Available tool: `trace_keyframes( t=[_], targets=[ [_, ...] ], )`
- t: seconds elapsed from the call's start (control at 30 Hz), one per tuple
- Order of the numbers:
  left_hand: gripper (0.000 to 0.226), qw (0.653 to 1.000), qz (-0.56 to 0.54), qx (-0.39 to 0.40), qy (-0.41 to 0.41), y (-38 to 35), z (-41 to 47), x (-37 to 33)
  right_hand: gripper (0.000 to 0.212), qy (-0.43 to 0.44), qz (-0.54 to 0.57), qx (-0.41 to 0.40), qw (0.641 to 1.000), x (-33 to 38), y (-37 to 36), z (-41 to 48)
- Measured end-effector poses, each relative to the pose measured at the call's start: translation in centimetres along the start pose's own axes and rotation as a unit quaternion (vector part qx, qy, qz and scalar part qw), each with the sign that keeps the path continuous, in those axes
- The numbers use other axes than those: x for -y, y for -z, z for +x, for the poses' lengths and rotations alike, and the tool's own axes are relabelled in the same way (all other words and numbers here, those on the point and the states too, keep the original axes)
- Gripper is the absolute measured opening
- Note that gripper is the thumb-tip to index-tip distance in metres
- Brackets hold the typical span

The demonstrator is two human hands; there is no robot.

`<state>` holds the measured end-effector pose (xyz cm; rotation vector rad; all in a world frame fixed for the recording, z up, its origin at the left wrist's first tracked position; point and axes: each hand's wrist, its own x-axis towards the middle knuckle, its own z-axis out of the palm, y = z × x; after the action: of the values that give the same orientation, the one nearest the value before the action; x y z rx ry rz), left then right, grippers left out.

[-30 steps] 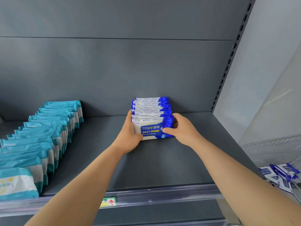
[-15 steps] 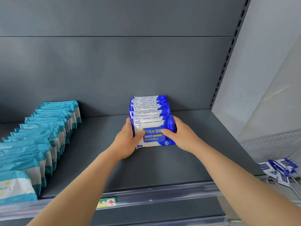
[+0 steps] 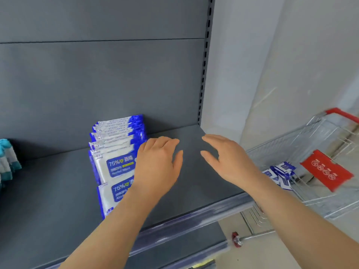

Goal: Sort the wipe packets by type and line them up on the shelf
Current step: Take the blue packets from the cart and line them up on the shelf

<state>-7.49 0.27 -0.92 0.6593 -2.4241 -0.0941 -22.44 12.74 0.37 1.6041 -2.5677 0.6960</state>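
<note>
A row of blue and white alcohol wipe packets (image 3: pixel 116 150) runs from the back of the grey shelf (image 3: pixel 194 183) toward its front. The front packet (image 3: pixel 114 197) leans forward, apart from the rest. My left hand (image 3: pixel 157 166) hovers just right of the row with fingers relaxed, holding nothing. To its right, my right hand (image 3: pixel 227 160) is open above the bare shelf. Teal wipe packets (image 3: pixel 7 158) show at the far left edge. More blue packets (image 3: pixel 279 171) lie in the wire cart (image 3: pixel 310 144) on the right.
The shelf's clear plastic front rail (image 3: pixel 194 216) runs along its edge. A slotted upright (image 3: pixel 206 61) ends the shelf on the right, with a pale wall beyond. The cart has a red handle (image 3: pixel 342 113) and a red flap (image 3: pixel 326 169).
Both hands have let go of the blue packets and moved right, off the row. The view has swung right, bringing the cart in. The front packet has tipped forward.
</note>
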Motion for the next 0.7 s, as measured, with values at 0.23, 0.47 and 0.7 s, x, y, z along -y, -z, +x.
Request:
trace_keyframes(
  t=[0.23,0.47,0.7],
  targets=[
    [0.030,0.994,-0.024,0.043,-0.096,-8.6,4.6,-13.8,0.042,-0.064,-0.036,-0.030,0.997,-14.4,5.5,-4.3],
    [0.027,0.988,-0.038,0.117,-0.091,-19.4,9.7,-29.1,0.038,-0.159,-0.075,0.032,0.984,-31.5,10.5,-7.5],
    [0.034,0.972,-0.047,0.210,-0.098,-31.5,14.3,-37.5,0.034,-0.228,-0.101,0.096,0.964,-46.7,10.6,-7.2]
  ],
)
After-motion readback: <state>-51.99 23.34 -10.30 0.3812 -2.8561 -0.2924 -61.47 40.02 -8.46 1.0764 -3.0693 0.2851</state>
